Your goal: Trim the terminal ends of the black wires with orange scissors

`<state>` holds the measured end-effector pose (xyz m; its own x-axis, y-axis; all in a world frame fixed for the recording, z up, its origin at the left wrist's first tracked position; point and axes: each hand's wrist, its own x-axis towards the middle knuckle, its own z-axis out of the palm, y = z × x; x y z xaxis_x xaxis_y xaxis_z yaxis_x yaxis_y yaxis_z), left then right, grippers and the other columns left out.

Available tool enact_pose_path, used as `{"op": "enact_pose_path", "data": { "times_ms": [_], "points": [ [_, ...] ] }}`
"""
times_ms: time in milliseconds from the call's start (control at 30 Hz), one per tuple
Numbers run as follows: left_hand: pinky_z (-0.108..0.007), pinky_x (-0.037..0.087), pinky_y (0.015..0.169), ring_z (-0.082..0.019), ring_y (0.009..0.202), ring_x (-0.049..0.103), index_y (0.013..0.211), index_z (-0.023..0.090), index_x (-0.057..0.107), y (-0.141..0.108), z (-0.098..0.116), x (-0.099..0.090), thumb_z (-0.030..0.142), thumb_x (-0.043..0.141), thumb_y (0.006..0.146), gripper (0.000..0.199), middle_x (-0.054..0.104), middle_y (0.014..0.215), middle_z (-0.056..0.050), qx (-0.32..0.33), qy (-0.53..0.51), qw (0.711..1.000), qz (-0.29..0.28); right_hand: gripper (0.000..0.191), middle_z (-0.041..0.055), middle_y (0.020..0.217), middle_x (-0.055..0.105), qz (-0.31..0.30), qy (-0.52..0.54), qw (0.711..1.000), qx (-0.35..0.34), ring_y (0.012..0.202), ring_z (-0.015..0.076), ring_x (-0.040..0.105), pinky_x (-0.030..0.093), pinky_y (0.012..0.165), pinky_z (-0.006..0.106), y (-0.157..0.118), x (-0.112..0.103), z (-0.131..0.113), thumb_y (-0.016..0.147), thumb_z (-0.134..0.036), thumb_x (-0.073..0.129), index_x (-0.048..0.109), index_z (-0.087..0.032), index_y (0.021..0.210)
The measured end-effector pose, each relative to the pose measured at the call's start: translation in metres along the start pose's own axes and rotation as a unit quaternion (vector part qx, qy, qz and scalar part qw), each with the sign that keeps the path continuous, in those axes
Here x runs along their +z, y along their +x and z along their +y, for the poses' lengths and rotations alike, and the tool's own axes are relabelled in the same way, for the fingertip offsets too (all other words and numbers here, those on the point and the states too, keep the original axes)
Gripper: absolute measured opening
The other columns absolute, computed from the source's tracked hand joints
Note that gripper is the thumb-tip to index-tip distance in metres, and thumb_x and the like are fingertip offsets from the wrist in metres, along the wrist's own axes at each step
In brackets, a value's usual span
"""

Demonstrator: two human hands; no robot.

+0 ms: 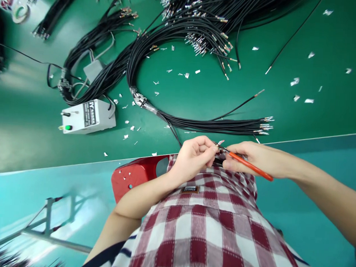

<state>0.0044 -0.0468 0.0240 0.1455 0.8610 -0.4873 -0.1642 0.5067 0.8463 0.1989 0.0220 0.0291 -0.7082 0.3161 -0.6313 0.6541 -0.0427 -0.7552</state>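
My right hand (243,156) is closed around a hand tool with orange-red handles (250,165), which look like those of small cutters or scissors. Its metal jaws point left, towards my left hand (197,156), at the table's front edge. The left fingers pinch the end of a black cable (175,132), and a small silvery scrap (221,142) shows by the tool's tip. Just beyond both hands lies a bundle of black cables (210,124), its stripped ends pointing right. One cable (241,104) angles away from that bundle.
More black cables (137,49) are heaped across the green table (314,119), with silvery scraps (294,81) scattered about. A white box (91,117) with a green button stands at the left, near a roll of tape (20,13). A red stool (131,178) is below the edge.
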Motion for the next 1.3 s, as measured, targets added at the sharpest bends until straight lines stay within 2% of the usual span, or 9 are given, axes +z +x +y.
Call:
{"op": "enact_pose_path", "data": {
  "times_ms": [200,500,700,833,967,1033,1100,1200,1300],
  "points": [
    [-0.017,0.033,0.044,-0.003,0.04,0.041,0.073,0.015,0.055,0.0,-0.001,-0.001,0.044,0.07,0.083,0.034,0.055,0.049,0.005,0.01,-0.006,1.0,-0.004,0.05,-0.0052,0.06,0.032,-0.019,0.046,0.998,-0.025,0.053,0.0093,0.025,0.021,0.046,0.023,0.003,0.001,-0.001,0.083,-0.064,0.056,0.039,-0.021,0.064],
    [-0.016,0.031,0.043,-0.003,0.042,0.04,0.077,0.014,0.057,-0.006,-0.004,0.0,0.042,0.07,0.084,0.032,0.054,0.051,0.005,0.024,-0.013,0.999,0.02,0.053,-0.0049,0.062,0.033,0.015,0.063,0.997,-0.034,0.055,0.0092,0.026,0.022,0.047,0.024,0.009,0.012,0.011,0.083,-0.068,0.055,0.041,-0.021,0.064],
    [-0.017,0.029,0.042,-0.004,0.041,0.039,0.082,0.013,0.061,-0.009,-0.008,-0.004,0.042,0.069,0.085,0.03,0.054,0.051,0.005,0.021,-0.024,0.999,0.024,0.047,-0.0041,0.064,0.041,0.051,0.044,0.997,-0.029,0.056,0.0105,0.034,0.026,0.048,0.023,0.001,0.03,0.015,0.088,-0.063,0.052,0.044,-0.021,0.069],
    [-0.017,0.03,0.043,-0.004,0.043,0.04,0.081,0.014,0.061,-0.01,-0.002,-0.006,0.04,0.069,0.086,0.028,0.054,0.052,0.004,0.034,-0.018,0.999,0.025,0.039,-0.0028,0.068,0.052,0.057,0.03,0.997,-0.041,0.058,0.0118,0.043,0.033,0.052,0.024,-0.013,0.024,0.012,0.088,-0.057,0.057,0.052,-0.02,0.078],
    [-0.018,0.03,0.045,-0.005,0.045,0.04,0.079,0.013,0.062,-0.012,0.002,-0.006,0.041,0.07,0.085,0.03,0.053,0.053,0.004,0.012,0.009,1.0,-0.016,0.036,-0.0015,0.069,0.057,0.113,0.091,0.988,-0.049,0.059,0.0126,0.048,0.037,0.053,0.025,-0.022,0.008,0.012,0.086,-0.055,0.061,0.057,-0.02,0.08],
    [-0.019,0.032,0.048,-0.005,0.049,0.041,0.08,0.012,0.063,-0.013,0.001,-0.005,0.039,0.069,0.086,0.028,0.055,0.059,0.002,0.008,0.03,0.998,-0.047,0.031,0.0006,0.074,0.063,0.159,0.142,0.974,-0.077,0.062,0.0134,0.053,0.041,0.056,0.025,-0.021,0.001,0.012,0.084,-0.049,0.066,0.058,-0.02,0.08],
    [-0.019,0.036,0.053,-0.006,0.054,0.043,0.082,0.012,0.065,-0.016,0.0,-0.004,0.036,0.067,0.088,0.025,0.058,0.067,0.001,0.015,0.053,0.996,-0.075,0.024,0.0032,0.084,0.069,0.173,0.17,0.964,-0.111,0.066,0.0143,0.057,0.045,0.06,0.026,-0.018,-0.002,0.009,0.081,-0.041,0.072,0.06,-0.02,0.081],
    [-0.02,0.039,0.061,-0.008,0.063,0.047,0.084,0.012,0.066,-0.019,0.0,-0.004,0.034,0.063,0.091,0.024,0.059,0.073,-0.001,0.021,0.086,0.991,-0.104,0.021,0.0033,0.085,0.069,0.128,0.172,0.967,-0.139,0.066,0.0134,0.058,0.046,0.06,0.025,-0.012,-0.004,0.001,0.078,-0.034,0.074,0.061,-0.019,0.082],
    [-0.02,0.036,0.058,-0.008,0.061,0.043,0.084,0.012,0.066,-0.021,0.0,-0.007,0.036,0.061,0.091,0.026,0.057,0.072,0.0,0.009,0.114,0.986,-0.125,0.017,0.0001,0.075,0.064,0.074,0.154,0.974,-0.15,0.062,0.0111,0.055,0.044,0.057,0.023,-0.009,-0.005,-0.008,0.082,-0.032,0.069,0.06,-0.017,0.08]
  ]
}}
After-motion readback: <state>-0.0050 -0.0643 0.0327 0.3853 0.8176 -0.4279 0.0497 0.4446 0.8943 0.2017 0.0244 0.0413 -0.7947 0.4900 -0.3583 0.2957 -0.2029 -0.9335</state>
